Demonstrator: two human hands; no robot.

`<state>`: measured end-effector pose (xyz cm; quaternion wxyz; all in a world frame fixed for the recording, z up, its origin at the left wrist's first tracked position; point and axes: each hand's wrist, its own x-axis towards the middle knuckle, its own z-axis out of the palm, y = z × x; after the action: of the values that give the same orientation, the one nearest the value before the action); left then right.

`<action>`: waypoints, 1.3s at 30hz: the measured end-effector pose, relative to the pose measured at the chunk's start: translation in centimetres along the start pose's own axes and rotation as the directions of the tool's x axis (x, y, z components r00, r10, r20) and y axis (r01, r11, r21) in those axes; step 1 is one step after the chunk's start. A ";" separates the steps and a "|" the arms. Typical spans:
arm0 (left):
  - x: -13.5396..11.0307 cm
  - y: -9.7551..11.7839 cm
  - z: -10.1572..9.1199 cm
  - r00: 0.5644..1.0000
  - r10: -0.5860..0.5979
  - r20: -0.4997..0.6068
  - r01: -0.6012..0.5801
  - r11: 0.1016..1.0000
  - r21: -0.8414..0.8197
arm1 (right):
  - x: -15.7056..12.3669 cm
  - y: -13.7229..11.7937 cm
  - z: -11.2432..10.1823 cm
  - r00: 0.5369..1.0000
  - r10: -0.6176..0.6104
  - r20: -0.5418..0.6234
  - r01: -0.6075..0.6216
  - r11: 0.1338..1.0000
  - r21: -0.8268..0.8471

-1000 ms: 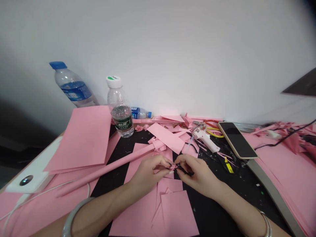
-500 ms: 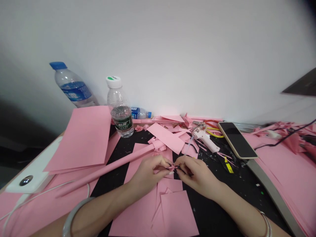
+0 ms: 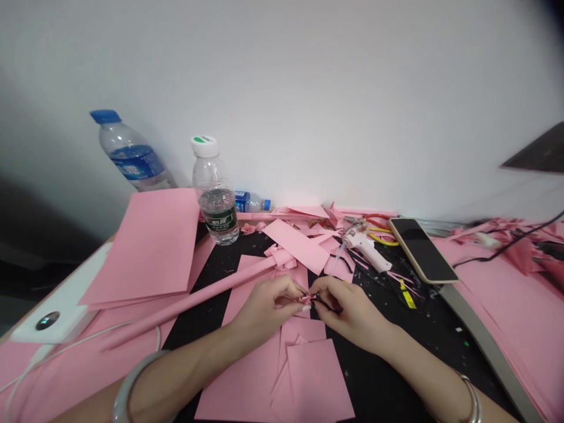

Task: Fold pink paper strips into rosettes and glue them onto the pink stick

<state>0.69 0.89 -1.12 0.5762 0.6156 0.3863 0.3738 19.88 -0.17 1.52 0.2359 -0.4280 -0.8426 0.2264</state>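
Observation:
Over the middle of the table, my left hand (image 3: 269,306) pinches a small folded piece of pink paper (image 3: 305,299) between thumb and fingertips. Facing it, my right hand (image 3: 358,314) is closed at the paper's right side, its fingertips almost touching the left ones. A thin black item (image 3: 328,305) shows between the right thumb and fingers; its kind is hard to make out. Below the hands lie square pink sheets (image 3: 321,379) on a longer pink sheet. A rolled pink paper tube (image 3: 211,291) runs diagonally on the left, with a pink strip (image 3: 297,247) beyond its end.
A white glue gun (image 3: 368,249) and a phone (image 3: 423,249) lie to the right, near a pink paper stack (image 3: 506,317). Water bottles (image 3: 218,202) stand at back left, beside large pink sheets (image 3: 145,244). A white cable (image 3: 79,346) crosses the left side.
Both hands stay in almost the same place. The right fingers have shifted slightly at the small pink paper, and the view has moved very little.

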 end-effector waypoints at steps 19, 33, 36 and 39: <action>0.0 0.2 0.0 1.000 0.003 -0.006 -0.003 1.000 0.017 | 0.0 -0.2 -0.2 1.000 0.014 -0.024 -0.014 1.000 0.001; 0.0 -0.1 0.0 1.000 -0.006 -0.006 0.006 1.000 -0.002 | 0.1 -0.1 -0.1 1.000 0.004 -0.011 -0.004 1.000 0.006; 0.0 0.0 0.0 1.000 -0.013 -0.007 0.013 1.000 -0.005 | 0.0 -0.1 -0.1 1.000 0.008 -0.007 -0.008 1.000 0.007; 0.0 0.1 0.1 1.000 -0.026 -0.010 0.026 1.000 -0.008 | -0.1 0.0 -0.2 1.000 0.007 0.009 -0.007 1.000 0.012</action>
<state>0.75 0.86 -1.03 0.5815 0.6064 0.3955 0.3710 20.00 -0.24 1.63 0.2341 -0.4286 -0.8407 0.2340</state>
